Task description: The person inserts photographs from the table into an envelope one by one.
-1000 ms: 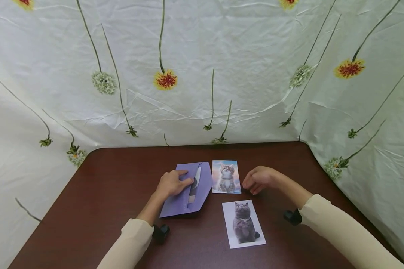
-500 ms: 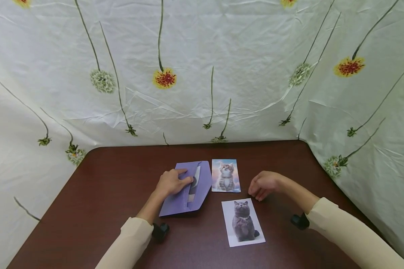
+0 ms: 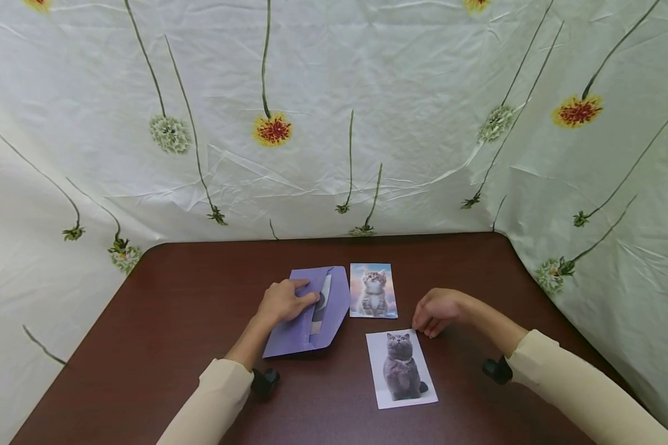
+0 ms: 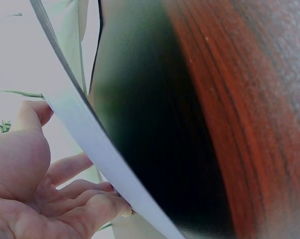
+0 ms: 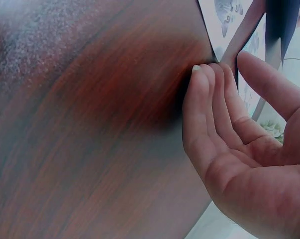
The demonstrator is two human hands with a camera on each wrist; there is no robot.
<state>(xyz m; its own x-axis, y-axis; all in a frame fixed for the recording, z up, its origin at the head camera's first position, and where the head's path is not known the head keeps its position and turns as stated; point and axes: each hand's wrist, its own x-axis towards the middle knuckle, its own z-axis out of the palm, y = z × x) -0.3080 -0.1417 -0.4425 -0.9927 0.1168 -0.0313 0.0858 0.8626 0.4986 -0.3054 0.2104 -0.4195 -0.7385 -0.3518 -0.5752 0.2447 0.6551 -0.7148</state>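
Observation:
On the table in the head view lies a lavender envelope (image 3: pixel 289 337), its flap opened to the right and a picture card (image 3: pixel 318 321) showing in its pocket. My left hand (image 3: pixel 282 301) rests on the envelope, thumb at the pocket's edge. Seen from the left wrist, thumb and fingertips touch the envelope's face, and its near edge stands off the table. My right hand (image 3: pixel 438 311) has its fingertips at the upper right corner of the grey-cat card (image 3: pixel 403 368). In the right wrist view the thumb is apart from the fingers by that corner.
A tabby-kitten card (image 3: pixel 373 291) lies flat, close to the envelope's right side. The dark brown table (image 3: pixel 200 296) ends at a white flowered cloth (image 3: pixel 312 185) behind and at both sides. A black band device (image 3: pixel 498 369) is on the right wrist.
My right hand has moved from beside the kitten card toward me, down to the grey-cat card's corner. My left hand and the envelope have stayed in place.

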